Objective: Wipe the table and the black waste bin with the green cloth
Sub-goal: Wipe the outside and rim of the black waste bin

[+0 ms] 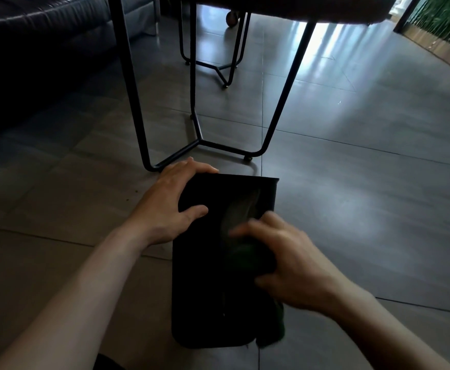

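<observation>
The black waste bin (205,289) lies tipped on the tiled floor in front of me, its far end pointing at the table. My left hand (173,204) grips its far left corner, fingers over the edge. On the bin's right side, my right hand (288,260) presses the dark green cloth (248,252), which is bunched under the fingers and hangs down by the wrist. The right hand is blurred by motion. The table (285,12) stands just beyond, seen from below, with black metal legs (282,102).
A dark leather sofa (31,49) fills the far left. A second black metal frame (218,68) stands behind the table legs. Bright grey tiles (378,156) spread to the right, with green plants (445,20) behind a frame at the far right.
</observation>
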Available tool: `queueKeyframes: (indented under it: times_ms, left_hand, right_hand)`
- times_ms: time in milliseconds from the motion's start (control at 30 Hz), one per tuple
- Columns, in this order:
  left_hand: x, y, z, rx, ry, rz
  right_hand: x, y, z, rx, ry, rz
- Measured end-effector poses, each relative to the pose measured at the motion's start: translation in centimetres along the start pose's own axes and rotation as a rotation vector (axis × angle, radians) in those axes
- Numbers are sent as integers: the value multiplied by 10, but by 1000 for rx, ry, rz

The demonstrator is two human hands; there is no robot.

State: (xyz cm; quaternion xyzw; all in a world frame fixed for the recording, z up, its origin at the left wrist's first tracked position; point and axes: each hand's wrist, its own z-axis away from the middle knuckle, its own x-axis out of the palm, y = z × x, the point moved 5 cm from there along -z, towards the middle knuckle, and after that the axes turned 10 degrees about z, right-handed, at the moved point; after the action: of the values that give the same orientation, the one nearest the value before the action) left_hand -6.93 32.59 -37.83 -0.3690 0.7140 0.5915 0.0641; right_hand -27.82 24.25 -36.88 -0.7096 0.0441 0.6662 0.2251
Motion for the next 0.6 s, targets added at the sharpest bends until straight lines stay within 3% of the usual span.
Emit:
queueKeyframes:
  times_ms: [133, 200, 267, 333, 500, 600]
  left_hand:
    - [1, 0, 1, 9, -2, 2]
    - [0, 0, 1, 15, -1, 2]
    - [-1, 2, 1, 38, -1, 6]
    - [-1, 5, 1, 66, 3, 10]
    - [-1, 3, 3, 21, 8, -14]
    - [-1, 3, 3, 8, -1, 6]
  right_hand:
    - [-35, 12, -18, 312, 526, -223]
    - [-31, 0, -20, 325, 732, -240]
    - [-14, -14, -20, 223, 819, -186]
    - [13, -29, -16, 39, 761, -14]
    - [81, -29, -1, -225, 371, 466]
    - [98, -22, 15, -416, 330, 609]
